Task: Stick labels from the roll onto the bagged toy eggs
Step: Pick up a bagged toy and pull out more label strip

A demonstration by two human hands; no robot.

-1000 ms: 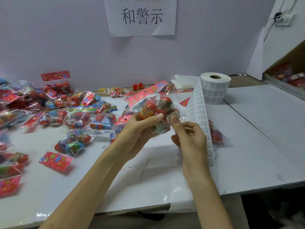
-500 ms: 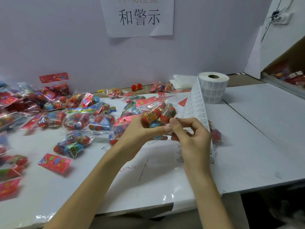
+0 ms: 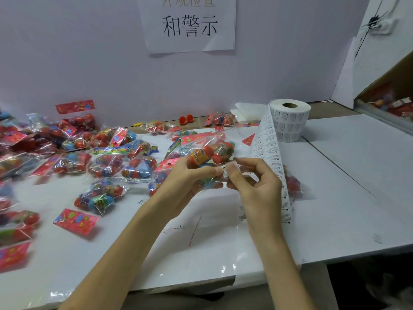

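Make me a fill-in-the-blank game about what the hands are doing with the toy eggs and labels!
The left hand holds a clear plastic bag filled with colourful toy ___.
The right hand pinches one small white ___.
The white roll of labels stands upright on the white ___.
Missing words: eggs, label, table.

Paper wall sign (image 3: 190,25) — "外观检查" above "和警示"
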